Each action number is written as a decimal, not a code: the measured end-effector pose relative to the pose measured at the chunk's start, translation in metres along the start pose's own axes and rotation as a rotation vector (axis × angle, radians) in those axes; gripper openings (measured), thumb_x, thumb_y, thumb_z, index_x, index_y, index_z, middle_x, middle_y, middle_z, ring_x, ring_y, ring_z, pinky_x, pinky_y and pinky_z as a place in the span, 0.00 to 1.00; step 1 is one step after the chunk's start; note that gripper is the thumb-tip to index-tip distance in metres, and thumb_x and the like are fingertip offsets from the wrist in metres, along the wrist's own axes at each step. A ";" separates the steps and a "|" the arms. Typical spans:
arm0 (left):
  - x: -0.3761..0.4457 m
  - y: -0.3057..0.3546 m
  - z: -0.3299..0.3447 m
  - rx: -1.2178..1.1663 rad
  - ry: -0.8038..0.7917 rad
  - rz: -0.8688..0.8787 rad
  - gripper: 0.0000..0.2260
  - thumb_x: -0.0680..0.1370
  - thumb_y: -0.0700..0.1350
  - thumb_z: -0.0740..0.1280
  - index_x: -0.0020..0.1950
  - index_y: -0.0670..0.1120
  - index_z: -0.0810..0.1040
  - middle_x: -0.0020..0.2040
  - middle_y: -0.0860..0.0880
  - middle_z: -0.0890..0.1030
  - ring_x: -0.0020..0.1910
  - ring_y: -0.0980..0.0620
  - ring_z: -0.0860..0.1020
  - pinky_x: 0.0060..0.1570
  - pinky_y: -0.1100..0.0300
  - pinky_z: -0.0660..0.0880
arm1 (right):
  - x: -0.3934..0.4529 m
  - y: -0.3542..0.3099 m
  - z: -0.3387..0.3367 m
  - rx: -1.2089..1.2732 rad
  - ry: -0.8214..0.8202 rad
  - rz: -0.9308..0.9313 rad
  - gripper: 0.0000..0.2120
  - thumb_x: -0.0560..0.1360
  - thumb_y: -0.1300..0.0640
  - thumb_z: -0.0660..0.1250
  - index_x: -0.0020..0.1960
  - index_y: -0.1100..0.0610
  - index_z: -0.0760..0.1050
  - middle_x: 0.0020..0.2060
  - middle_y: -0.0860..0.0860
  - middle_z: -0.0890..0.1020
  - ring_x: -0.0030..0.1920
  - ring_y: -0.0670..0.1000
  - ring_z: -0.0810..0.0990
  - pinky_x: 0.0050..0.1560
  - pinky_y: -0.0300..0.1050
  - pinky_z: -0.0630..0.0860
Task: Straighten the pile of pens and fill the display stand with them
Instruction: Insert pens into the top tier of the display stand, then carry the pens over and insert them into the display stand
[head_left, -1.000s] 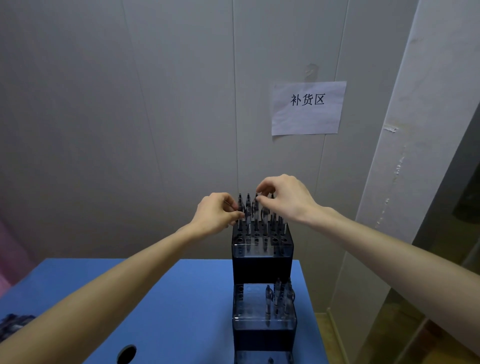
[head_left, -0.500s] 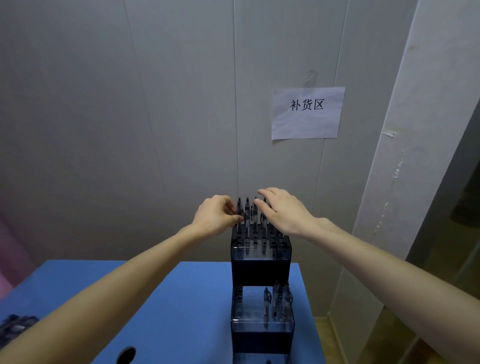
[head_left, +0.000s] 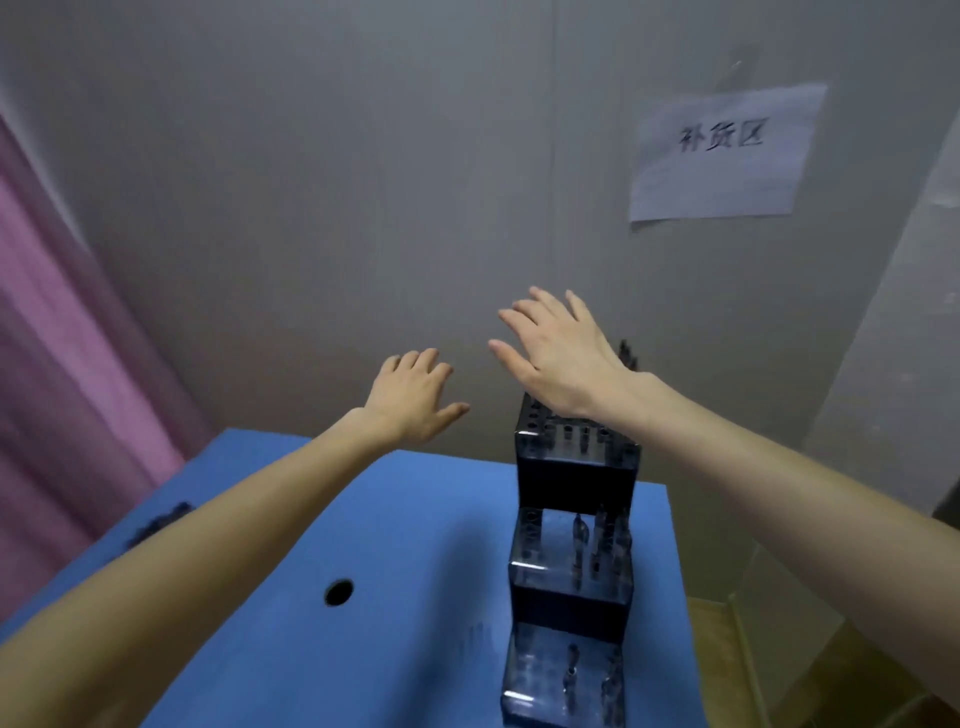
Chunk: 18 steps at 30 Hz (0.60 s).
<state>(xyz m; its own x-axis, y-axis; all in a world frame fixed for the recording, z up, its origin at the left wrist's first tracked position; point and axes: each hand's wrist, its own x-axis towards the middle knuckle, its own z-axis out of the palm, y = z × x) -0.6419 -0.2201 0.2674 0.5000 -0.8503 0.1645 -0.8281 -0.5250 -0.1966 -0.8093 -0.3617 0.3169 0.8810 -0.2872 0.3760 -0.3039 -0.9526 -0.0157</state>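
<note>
1. The left hand (head_left: 410, 397) is hanging in the air above the far part of the blue table (head_left: 395, 545), fingers stretched out and spread, holding nothing.
2. The right hand (head_left: 558, 358) is hovering just over the top tier of the display stand (head_left: 574, 486), palm down, fingers straight and fanned apart, gripping nothing; whether its palm is touching the pens beneath is hard to say, since the hand is covering them.
3. The display stand is standing on the right side of the table as three dark steps with clear, hole-dotted tops, rising away from the person.
4. A few pen tips on the top tier (head_left: 627, 353) are showing past the right wrist, upright at the back corner of the stand.
5. The pens in the middle tier (head_left: 597, 540) are standing upright in the right-hand holes, while the left-hand holes of that tier are showing open.
6. The pens in the lowest tier (head_left: 571, 675) are sitting low in their holes, only a few of them, blurred.
7. A loose pile of pens (head_left: 161, 519) is lying as a dark smudge at the left edge of the table, partly hidden behind the left forearm.
8. A round hole (head_left: 339, 592) is showing in the tabletop, near the left forearm.
9. A paper sign (head_left: 722, 156) with printed characters is hanging on the grey wall, above and to the right of the hands.
10. A pink curtain (head_left: 62, 364) is hanging along the left side.
</note>
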 end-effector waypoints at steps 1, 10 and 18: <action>-0.010 -0.013 0.005 0.038 -0.021 -0.028 0.31 0.82 0.67 0.56 0.77 0.47 0.66 0.80 0.42 0.62 0.77 0.42 0.63 0.75 0.46 0.60 | 0.003 -0.013 0.003 -0.020 0.005 -0.039 0.30 0.85 0.39 0.47 0.79 0.55 0.63 0.77 0.53 0.66 0.81 0.54 0.53 0.80 0.60 0.46; -0.134 -0.157 0.037 0.191 -0.271 -0.377 0.31 0.81 0.67 0.56 0.76 0.46 0.68 0.78 0.42 0.64 0.75 0.41 0.65 0.74 0.45 0.61 | 0.024 -0.142 0.046 0.080 -0.099 -0.254 0.31 0.84 0.38 0.48 0.78 0.57 0.62 0.75 0.55 0.67 0.81 0.56 0.53 0.79 0.60 0.49; -0.242 -0.282 0.053 0.174 -0.359 -0.519 0.33 0.82 0.67 0.55 0.79 0.46 0.64 0.78 0.42 0.64 0.77 0.41 0.63 0.74 0.45 0.61 | 0.039 -0.260 0.096 0.044 -0.277 -0.304 0.32 0.84 0.37 0.51 0.79 0.57 0.61 0.77 0.56 0.66 0.81 0.56 0.54 0.78 0.56 0.56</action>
<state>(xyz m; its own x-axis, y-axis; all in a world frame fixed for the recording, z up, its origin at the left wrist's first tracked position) -0.5157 0.1315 0.2315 0.9022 -0.4288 -0.0465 -0.4183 -0.8434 -0.3372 -0.6608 -0.1349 0.2469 0.9944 -0.0027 0.1059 -0.0044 -0.9999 0.0155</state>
